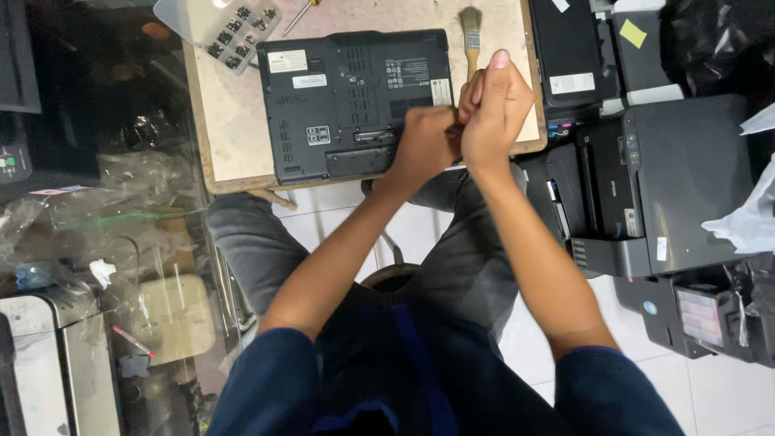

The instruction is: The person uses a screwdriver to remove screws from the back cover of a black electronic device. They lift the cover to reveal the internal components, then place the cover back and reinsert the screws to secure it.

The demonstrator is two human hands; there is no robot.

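**Two hands meet over an upturned laptop**

A black laptop [355, 101] lies bottom-up on a pale worktop [230, 121], its vents and stickers facing the camera. The left hand [424, 145] rests at the laptop's near right corner, its fingers curled shut; what they grip is hidden. The right hand [492, 101] presses against the left from the right, fingers folded narrow, one fingertip raised. A dark bit shows between the two hands, too small to tell.

A paintbrush [471, 40] with a wooden handle lies on the worktop just beyond the right hand, bristles pointing away. A clear tray of small parts [234, 28] sits at the worktop's far left corner, with a screwdriver [303, 14] near it. Black printers [646, 178] crowd the floor to the right.
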